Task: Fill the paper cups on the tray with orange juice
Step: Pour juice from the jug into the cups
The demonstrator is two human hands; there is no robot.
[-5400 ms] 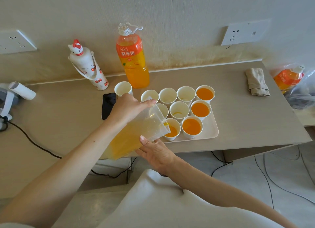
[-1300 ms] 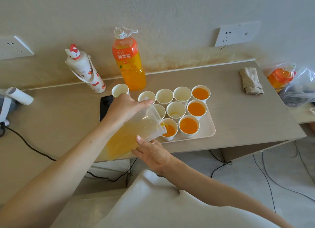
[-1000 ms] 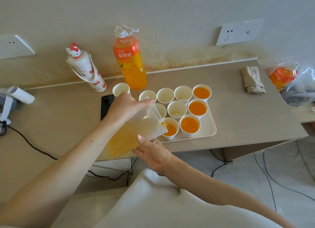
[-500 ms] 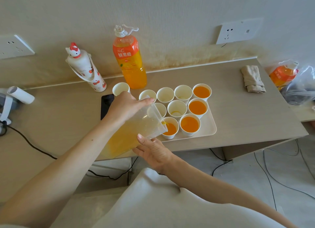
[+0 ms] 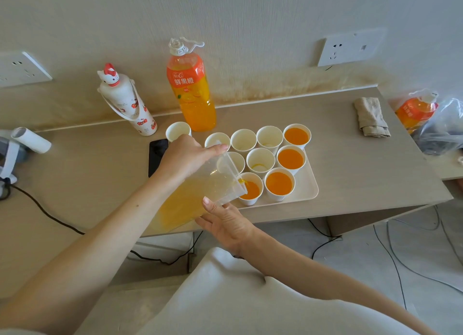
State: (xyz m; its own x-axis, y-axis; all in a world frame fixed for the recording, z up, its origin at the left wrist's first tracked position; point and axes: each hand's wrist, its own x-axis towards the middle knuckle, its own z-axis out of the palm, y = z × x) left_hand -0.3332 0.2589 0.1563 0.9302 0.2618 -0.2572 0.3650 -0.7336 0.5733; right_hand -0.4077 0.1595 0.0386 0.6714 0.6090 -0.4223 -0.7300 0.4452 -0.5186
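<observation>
- Clear jug (image 5: pixel 200 192), ctr of frame: see-through plastic, tilted to the right, lower half full of pale orange juice, spout over a cup.
- L hand (image 5: pixel 185 159), ctr: fingers and thumb curled over the jug's top edge, gripping it.
- R hand (image 5: pixel 225 222), just below ctr: fingers straight under the jug, thumb up against its side, propping it w/o a grip.
- Cup being filled (image 5: pixel 250 192): white paper, front row of tray, part full. A thin orange stream drops into it from the spout.
- Tray (image 5: pixel 309 184), right of ctr: cream, rounded corners, flat on the table (image 5: pixel 350 164) near its front edge.
- Nine white paper cups show on the tray, touching or nearly so. Three at the right are full: back (image 5: pixel 296 136), mid (image 5: pixel 290 158), front (image 5: pixel 278 183).
- Mid cup (image 5: pixel 260 159) has only a yellow trace at the bottom. The other back cups look empty.
- One more cup (image 5: pixel 178 130) stands off the tray, upper ctr, beside the juice bottle (image 5: pixel 190 89).
- Juice bottle: tall, orange label, white cap, approx. two-thirds full, by the wall.
</observation>
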